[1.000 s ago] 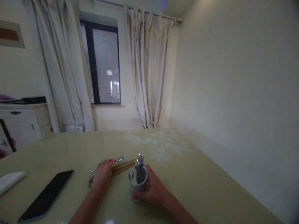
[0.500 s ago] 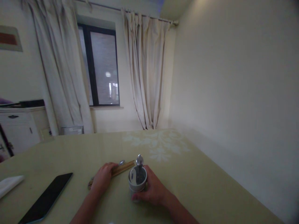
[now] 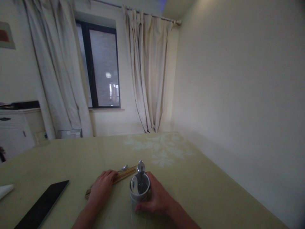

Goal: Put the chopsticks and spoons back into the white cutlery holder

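Right hand [image 3: 156,198] wrapped around cup [image 3: 139,190], left hand [image 3: 101,188] flat on chopsticks [image 3: 122,175]: best pinching the bundle evenly, keeping cup steady on table [image 3: 202,190].

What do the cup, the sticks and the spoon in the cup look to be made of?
Cup: probably glazed ceramic, pale, thick-rimmed, slightly glossy. Sticks: likely wood or bamboo, tan and matte, thin, bundled under the left hand. Spoon: metal, silvery with bright glints. The right hand grips the cup.
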A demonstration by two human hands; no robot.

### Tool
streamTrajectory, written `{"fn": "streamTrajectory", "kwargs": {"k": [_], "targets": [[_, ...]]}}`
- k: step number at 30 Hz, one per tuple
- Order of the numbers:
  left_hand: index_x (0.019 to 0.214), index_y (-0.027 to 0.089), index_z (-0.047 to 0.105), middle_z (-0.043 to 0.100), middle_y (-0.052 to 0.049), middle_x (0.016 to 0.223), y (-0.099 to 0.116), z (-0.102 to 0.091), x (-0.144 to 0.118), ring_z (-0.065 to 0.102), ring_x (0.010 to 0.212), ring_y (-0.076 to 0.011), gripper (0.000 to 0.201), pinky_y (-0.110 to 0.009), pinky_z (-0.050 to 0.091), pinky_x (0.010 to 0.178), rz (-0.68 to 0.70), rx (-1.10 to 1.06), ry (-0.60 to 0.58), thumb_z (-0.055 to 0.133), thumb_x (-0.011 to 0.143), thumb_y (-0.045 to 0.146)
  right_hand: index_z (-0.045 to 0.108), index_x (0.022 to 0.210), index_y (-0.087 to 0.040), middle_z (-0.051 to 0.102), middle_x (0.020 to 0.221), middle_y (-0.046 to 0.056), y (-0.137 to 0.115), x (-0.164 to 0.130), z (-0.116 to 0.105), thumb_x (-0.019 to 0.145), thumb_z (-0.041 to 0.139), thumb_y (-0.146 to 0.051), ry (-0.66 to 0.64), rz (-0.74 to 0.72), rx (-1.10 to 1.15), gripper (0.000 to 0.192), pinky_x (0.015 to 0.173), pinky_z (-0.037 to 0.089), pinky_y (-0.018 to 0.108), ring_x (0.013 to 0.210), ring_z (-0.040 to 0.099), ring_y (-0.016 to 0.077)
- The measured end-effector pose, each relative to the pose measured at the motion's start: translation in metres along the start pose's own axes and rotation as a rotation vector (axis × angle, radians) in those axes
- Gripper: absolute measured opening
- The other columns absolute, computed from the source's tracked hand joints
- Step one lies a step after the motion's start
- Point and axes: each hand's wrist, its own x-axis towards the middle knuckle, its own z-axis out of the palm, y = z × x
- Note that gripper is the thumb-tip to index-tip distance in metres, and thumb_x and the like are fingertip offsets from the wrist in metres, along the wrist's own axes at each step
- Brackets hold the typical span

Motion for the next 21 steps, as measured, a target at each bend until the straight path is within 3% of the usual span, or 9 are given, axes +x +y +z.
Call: {"fn": "streamTrajectory", "kwargs": {"k": [4,8,11,15,21], "targets": [[0.117,0.022,0.077,0.079,-0.010,0.125,0.009,-0.005,0.000,0.069,0.120,-0.0290,0.039,-0.047,0.048,0.110,0.003,-0.145,0.100,0.044,0.097,0.019,0.053,0.139,-0.024,0.067,0.126,0.011,0.007,0.001,-0.002,0.070,0.090,-0.067,0.015,0.002,-0.037,0.089,0.091,0.050,0.041,0.110,0.064,0.0316],[0.114,0.024,0.076,0.082,-0.009,0.118,0.042,-0.009,-0.003,0.073,0.114,-0.0296,0.040,-0.047,0.053,0.108,-0.040,-0.624,0.203,0.046,0.099,0.045,0.046,0.144,-0.024,0.063,0.126,0.014,0.011,0.002,-0.005,0.080,0.066,-0.087,0.150,-0.074,0.013,0.092,0.090,0.049,0.042,0.110,0.063,0.0313],[0.118,0.020,0.076,0.082,-0.011,0.116,0.077,-0.013,-0.011,0.076,0.109,-0.0300,0.057,-0.046,0.057,0.103,-0.090,-0.994,0.069,0.046,0.098,0.064,0.044,0.150,-0.027,0.060,0.139,0.015,0.003,0.003,-0.006,0.086,0.053,-0.089,0.177,-0.108,0.074,0.089,0.097,0.048,0.045,0.121,0.061,0.0335],[0.109,0.020,0.081,0.081,-0.010,0.119,0.111,-0.023,-0.022,0.072,0.116,-0.0312,0.066,-0.043,0.055,0.106,-0.095,-1.145,0.003,0.053,0.091,0.077,0.053,0.150,-0.033,0.059,0.148,0.011,-0.010,0.003,-0.005,0.093,0.048,-0.084,0.104,-0.125,0.093,0.077,0.108,0.045,0.047,0.135,0.056,0.0352],[0.101,0.017,0.082,0.081,-0.011,0.104,0.119,-0.022,-0.028,0.071,0.100,-0.0302,0.075,-0.039,0.058,0.090,-0.193,-1.180,-0.029,0.063,0.078,0.086,0.059,0.149,-0.032,0.064,0.145,0.010,-0.020,0.005,-0.010,0.094,0.054,-0.078,0.137,-0.144,0.046,0.072,0.107,0.046,0.046,0.130,0.059,0.0345]]}}
